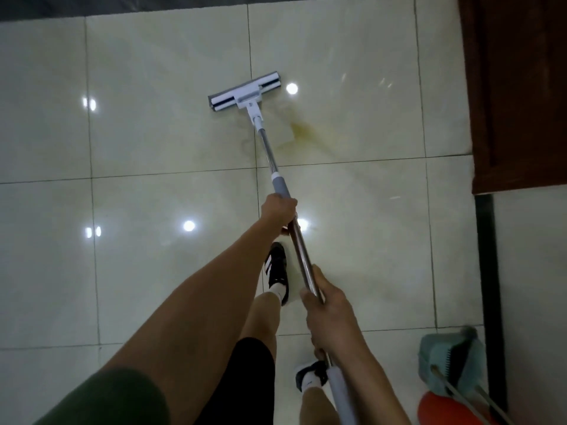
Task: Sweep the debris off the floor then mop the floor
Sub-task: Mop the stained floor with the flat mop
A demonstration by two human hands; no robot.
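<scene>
Gripping mop pole (pixel 299 250): left hand (pixel 279 210), right hand (pixel 329 314) | dustpan (pixel 441 360) contents hidden | mop head (pixel 245 92) on floor (pixel 153 133)

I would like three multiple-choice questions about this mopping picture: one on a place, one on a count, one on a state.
1. Where is the yellowish stain?
A. right of the mop handle, close behind the mop head
B. under a shoe
C. on the wooden door

2. How many hands grip the mop handle?
A. none
B. one
C. two

3. The mop head is:
A. lifted in the air
B. flat on the floor
C. detached

Answers: 1 A, the stain lies beside the shaft; 2 C, left hand and right hand both hold it; 3 B, it rests on the tiles.
</scene>
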